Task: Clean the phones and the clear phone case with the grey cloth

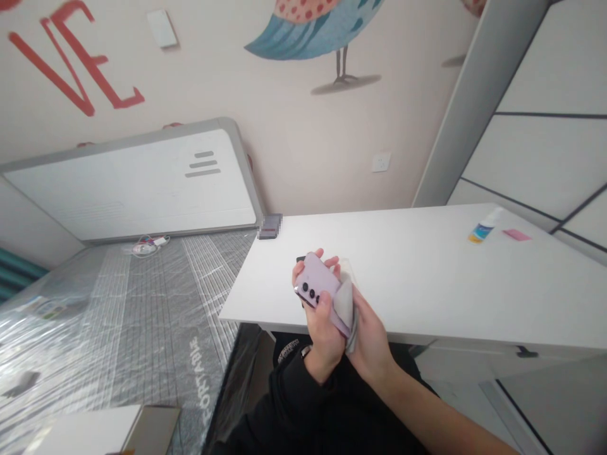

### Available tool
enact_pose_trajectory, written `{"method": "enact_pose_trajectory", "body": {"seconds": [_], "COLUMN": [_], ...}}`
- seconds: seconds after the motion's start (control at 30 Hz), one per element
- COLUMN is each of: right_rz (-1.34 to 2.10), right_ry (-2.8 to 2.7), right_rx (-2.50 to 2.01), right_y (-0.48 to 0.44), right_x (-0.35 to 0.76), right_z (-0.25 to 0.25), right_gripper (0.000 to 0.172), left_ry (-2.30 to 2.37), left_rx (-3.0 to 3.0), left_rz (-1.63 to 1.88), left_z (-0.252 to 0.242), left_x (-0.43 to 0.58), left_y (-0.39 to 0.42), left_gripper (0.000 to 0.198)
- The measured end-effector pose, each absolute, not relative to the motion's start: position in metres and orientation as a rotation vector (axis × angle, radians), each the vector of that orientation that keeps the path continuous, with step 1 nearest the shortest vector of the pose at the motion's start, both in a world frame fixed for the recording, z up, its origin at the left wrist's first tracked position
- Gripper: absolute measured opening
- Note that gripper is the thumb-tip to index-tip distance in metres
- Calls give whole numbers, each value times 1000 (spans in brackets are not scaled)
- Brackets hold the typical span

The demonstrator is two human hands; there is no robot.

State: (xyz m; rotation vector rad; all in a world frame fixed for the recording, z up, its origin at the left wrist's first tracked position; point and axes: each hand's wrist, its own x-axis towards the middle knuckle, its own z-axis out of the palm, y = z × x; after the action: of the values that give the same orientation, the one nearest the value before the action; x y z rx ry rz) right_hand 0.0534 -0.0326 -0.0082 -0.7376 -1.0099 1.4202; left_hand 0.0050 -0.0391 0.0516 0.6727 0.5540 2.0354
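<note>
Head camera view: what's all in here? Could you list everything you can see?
phone: 1, lilac, in the left hand, three camera lenses showing
cloth: 1, grey, between the right hand and phone
desk: 1, white, beyond the hands
bottle: 1, blue and white, lying on the desk's far side
pink square: 1, pink, beside the bottle
blurred object: 1, dark, at the desk's corner
mattress: 1, grey, plastic-wrapped, left of the desk
cable: 1, white, on the mattress
board: 1, white, grey-edged, against the wall
wall socket: 1, white, on the wall
painted bird: 1, blue, on the wall
left hand: 1, gripping the phone
right hand: 1, pressing the cloth to the phone
sleeve: 1, black, on the left arm
</note>
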Motion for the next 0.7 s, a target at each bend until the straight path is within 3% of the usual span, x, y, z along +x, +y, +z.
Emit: {"method": "enact_pose_trajectory", "body": {"seconds": [0.3, 0.53, 0.7], "right_rz": [1472, 1907, 2087], "right_ry": [-975, -820, -558], "right_rx": [-671, -539, -391], "right_y": [-60, -40, -32], "right_x": [70, 82, 72], "right_z": [-4, 6, -5], "right_gripper": [44, 42, 33], "left_ry": [799, 840, 778], "left_rx": [827, 896, 1142], "left_rz": [2135, 2000, 1842], "left_z": [68, 65, 81], "left_x": [-11, -43, -26], "left_y": [-36, -28, -39], "left_gripper": [59, 63, 46]}}
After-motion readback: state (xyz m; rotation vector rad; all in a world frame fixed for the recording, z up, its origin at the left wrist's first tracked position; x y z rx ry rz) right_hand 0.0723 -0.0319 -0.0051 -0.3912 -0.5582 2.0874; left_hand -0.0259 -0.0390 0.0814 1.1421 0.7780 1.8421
